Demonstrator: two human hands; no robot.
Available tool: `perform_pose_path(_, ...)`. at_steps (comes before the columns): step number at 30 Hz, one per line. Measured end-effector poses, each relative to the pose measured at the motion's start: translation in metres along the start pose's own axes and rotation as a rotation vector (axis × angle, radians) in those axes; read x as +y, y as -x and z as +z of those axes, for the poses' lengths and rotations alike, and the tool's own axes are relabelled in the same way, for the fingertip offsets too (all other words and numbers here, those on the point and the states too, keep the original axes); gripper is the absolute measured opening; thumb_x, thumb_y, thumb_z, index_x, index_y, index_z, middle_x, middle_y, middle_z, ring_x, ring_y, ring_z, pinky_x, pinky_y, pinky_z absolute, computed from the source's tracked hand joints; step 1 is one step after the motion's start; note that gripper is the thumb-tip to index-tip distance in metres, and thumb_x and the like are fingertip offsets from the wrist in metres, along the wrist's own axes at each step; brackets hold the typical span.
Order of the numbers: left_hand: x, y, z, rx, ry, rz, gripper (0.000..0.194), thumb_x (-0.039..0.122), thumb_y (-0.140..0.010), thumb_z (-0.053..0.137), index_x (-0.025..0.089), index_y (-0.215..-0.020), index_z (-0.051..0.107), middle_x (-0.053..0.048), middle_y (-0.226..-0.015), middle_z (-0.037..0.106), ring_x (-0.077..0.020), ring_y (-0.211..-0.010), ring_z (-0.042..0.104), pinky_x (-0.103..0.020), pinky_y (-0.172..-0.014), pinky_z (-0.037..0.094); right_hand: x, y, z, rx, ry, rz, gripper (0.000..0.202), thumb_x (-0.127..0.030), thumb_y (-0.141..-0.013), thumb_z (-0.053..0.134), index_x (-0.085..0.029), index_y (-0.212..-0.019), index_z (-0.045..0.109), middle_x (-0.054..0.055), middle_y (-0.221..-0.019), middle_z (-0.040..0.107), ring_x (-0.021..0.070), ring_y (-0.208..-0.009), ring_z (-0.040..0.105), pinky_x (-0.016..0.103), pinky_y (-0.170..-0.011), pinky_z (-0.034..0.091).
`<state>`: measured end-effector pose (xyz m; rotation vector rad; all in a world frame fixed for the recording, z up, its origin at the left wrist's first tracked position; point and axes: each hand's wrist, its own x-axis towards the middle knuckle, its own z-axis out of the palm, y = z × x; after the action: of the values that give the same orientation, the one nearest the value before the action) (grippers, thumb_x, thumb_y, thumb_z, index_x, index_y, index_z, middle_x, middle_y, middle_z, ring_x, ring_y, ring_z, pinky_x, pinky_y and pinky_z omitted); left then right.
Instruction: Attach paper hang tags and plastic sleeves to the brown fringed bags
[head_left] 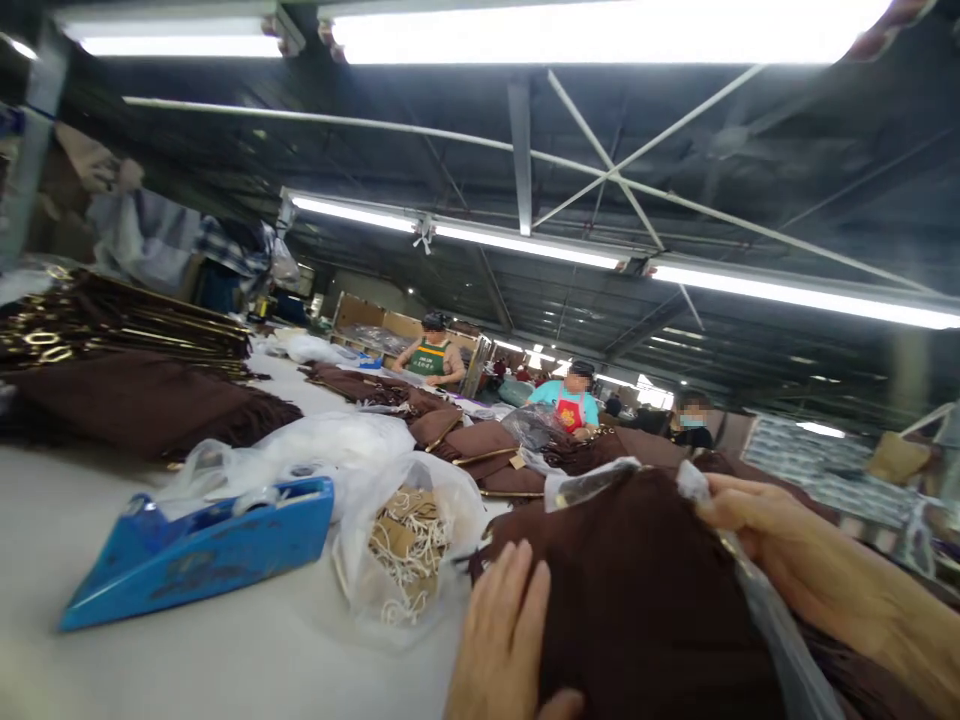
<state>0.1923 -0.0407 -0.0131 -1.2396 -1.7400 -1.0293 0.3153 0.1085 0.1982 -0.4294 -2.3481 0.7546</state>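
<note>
A dark brown cloth piece [645, 590] takes up the lower right, with a clear plastic bag [780, 630] along its right side and top. My left hand [506, 640] rests against the cloth's left edge, fingers stretched out. At the cloth's upper right corner, my right hand [772, 535] pinches the rim of the plastic bag. Left of my left hand sits an open plastic bag of tags with white strings [409, 545]. A blue tape dispenser [217, 550] stands farther left on the white table [300, 640].
Brown folded cloths [142, 400] and a pile with gold-coloured parts [120, 320] lie at the left. More brown pieces [480, 440] run along the table. Several people stand beyond, one in a green apron [431, 360], another in a red apron [570, 410].
</note>
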Motion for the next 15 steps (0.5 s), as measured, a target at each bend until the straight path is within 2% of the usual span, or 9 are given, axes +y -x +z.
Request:
perform_pose_path(1,0.002,-0.012,-0.019,-0.055,0.059,-0.078,0.085,0.045,-0.076,0.059,0.009,-0.139,0.016,-0.024,-0.14,0.029,-0.0349,-0.13,0.026,-0.05,-0.101,0.03,-0.005,0.013,0.007,-0.106,-0.167,0.082,0.02,-0.034,-0.062,0.047,-0.022,-0.061,0.062,0.005,-0.052,0.061,0.0173,-0.046,0.057,0.029,-0.048,0.046)
perform_pose_path(2,0.002,-0.023,-0.038,-0.138,0.141,-0.133,0.093,0.05,-0.07,0.063,0.009,-0.139,0.017,-0.024,-0.141,0.027,-0.0362,-0.13,0.025,-0.053,-0.102,0.028,-0.01,0.025,0.013,-0.208,-0.339,0.174,0.017,-0.032,-0.06,0.049,-0.022,-0.064,0.063,0.005,-0.056,0.062,0.0178,-0.05,0.059,0.029,-0.051,0.048)
perform_pose_path(4,-0.003,-0.039,-0.07,-0.37,0.331,-0.287,0.096,0.056,-0.058,0.07,0.015,-0.135,0.031,-0.018,-0.137,0.037,-0.0354,-0.126,0.032,-0.052,-0.102,0.028,-0.015,0.046,0.025,-0.354,-0.62,0.306,0.014,-0.024,-0.057,0.053,-0.023,-0.068,0.062,0.003,-0.062,0.064,0.0178,-0.057,0.061,0.03,-0.059,0.049)
perform_pose_path(7,-0.013,-0.045,-0.098,-0.692,0.752,-0.391,0.063,0.053,-0.056,0.072,0.017,-0.107,0.06,-0.005,-0.107,0.063,-0.0273,-0.101,0.055,-0.036,-0.089,0.043,-0.016,0.063,0.036,-0.55,-0.839,0.32,0.012,-0.015,-0.058,0.057,-0.021,-0.067,0.06,-0.001,-0.064,0.062,0.0151,-0.062,0.06,0.026,-0.061,0.046)
perform_pose_path(9,-0.016,-0.044,-0.108,-0.784,0.894,-0.416,0.039,0.044,-0.062,0.071,0.016,-0.089,0.065,0.001,-0.087,0.066,-0.0211,-0.085,0.06,-0.026,-0.076,0.046,-0.015,0.063,0.038,-0.643,-0.804,0.23,0.008,-0.015,-0.059,0.056,-0.019,-0.066,0.059,-0.003,-0.061,0.057,0.0113,-0.057,0.054,0.022,-0.056,0.042)
perform_pose_path(10,-0.016,-0.045,-0.113,-0.783,0.843,-0.426,0.029,0.038,-0.064,0.07,0.015,-0.083,0.066,0.003,-0.078,0.065,-0.0189,-0.079,0.06,-0.023,-0.07,0.045,-0.014,0.062,0.037,-0.649,-0.714,0.163,0.006,-0.015,-0.061,0.056,-0.018,-0.065,0.059,-0.004,-0.06,0.054,0.0098,-0.055,0.051,0.02,-0.054,0.04)
perform_pose_path(12,-0.011,-0.05,-0.127,-0.714,0.51,-0.388,0.011,0.025,-0.068,0.066,0.016,-0.074,0.064,0.005,-0.068,0.061,-0.0158,-0.07,0.057,-0.021,-0.063,0.041,-0.012,0.057,0.035,-0.591,-0.439,-0.009,0.008,-0.015,-0.063,0.054,-0.018,-0.068,0.06,-0.005,-0.061,0.052,0.0098,-0.057,0.049,0.02,-0.053,0.038)
perform_pose_path(13,-0.007,-0.054,-0.135,-0.673,0.288,-0.327,0.004,0.02,-0.07,0.062,0.016,-0.071,0.062,0.004,-0.067,0.059,-0.0152,-0.068,0.056,-0.022,-0.06,0.039,-0.01,0.055,0.035,-0.543,-0.281,-0.115,0.011,-0.014,-0.064,0.053,-0.018,-0.071,0.061,-0.004,-0.063,0.054,0.0114,-0.061,0.051,0.021,-0.056,0.039)
perform_pose_path(15,0.003,-0.06,-0.151,-0.61,-0.112,-0.143,0.008,0.013,-0.074,0.054,0.016,-0.071,0.06,0.0,-0.071,0.06,-0.0164,-0.068,0.054,-0.025,-0.059,0.037,-0.004,0.053,0.038,-0.445,0.008,-0.334,0.021,-0.01,-0.066,0.048,-0.019,-0.079,0.062,-0.001,-0.072,0.058,0.0144,-0.07,0.054,0.023,-0.063,0.041)
